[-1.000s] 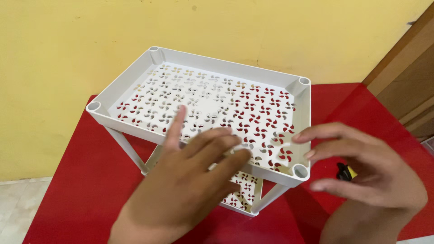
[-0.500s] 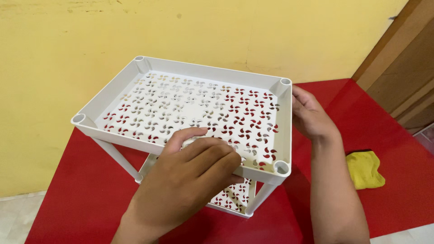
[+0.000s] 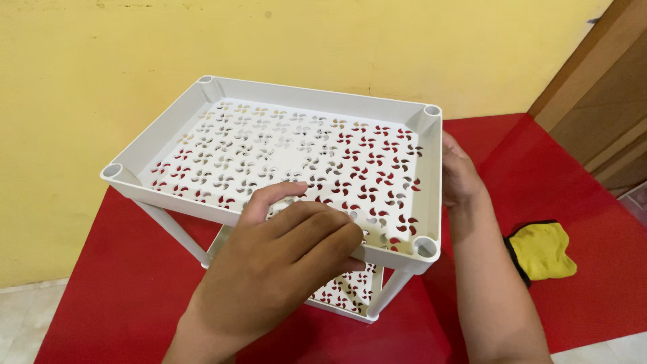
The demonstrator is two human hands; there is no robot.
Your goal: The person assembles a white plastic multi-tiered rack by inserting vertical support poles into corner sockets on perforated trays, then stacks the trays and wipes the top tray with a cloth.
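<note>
A white plastic two-tier rack (image 3: 283, 101), its shelves pierced all over with small pinwheel-shaped cut-outs, stood on a red table top (image 3: 121, 296) set against a plain yellow wall (image 3: 323, 40). The rack's upper shelf was a shallow rectangular tray with a raised rim and a round socket at each corner; slim white legs ran down from those corners to a lower shelf (image 3: 340, 291), of which only a patch showed beneath the near edge.

The left hand (image 3: 283, 269) lay over the near rim of the upper shelf, fingers curled and pressed down on the perforated surface and the edge, the thumb reaching forward onto the tray floor. It gripped the shelf's front rim rather than any loose object. The right hand (image 3: 458, 176) sat against the outer side of the shelf's right wall, touching it; the rim hid most of its fingers, so it seemed to be clasping the side, but I could not tell how tightly it closed.

A crumpled yellow cloth with a dark edge (image 3: 542, 251) lay on the red surface to the right of the right forearm, well apart from the rack. A brown wooden door frame (image 3: 600, 87) rose at the far right corner.
</note>
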